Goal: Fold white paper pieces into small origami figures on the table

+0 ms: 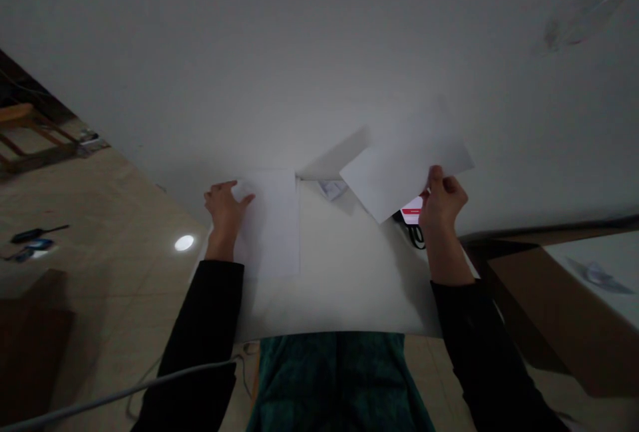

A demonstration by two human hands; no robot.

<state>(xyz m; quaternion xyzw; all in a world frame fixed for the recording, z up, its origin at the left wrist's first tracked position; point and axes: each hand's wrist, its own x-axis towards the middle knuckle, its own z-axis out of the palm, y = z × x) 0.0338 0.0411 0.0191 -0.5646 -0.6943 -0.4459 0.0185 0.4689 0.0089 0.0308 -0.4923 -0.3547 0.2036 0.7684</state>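
Note:
My right hand (443,199) pinches the lower edge of a white sheet of paper (399,162), lifted and tilted in front of the wall. On the left, my left hand (225,209) rests at the edge of other white paper (272,225) lying on the white table (344,279). Its thumb and forefinger are apart, and the paper between them looks slightly raised. Whether that paper is one sheet or several I cannot tell. A small folded white paper piece (331,189) lies at the table's back edge. Partly covered by the lifted sheet is a device with a lit screen (412,212).
A black cable (416,237) sits beside the lit screen. Behind the table rises a pale wall (279,52). To the right stands a brown-sided box or table (554,305) with a crumpled clear item (596,274) on top. A grey cable (134,389) crosses the lower left.

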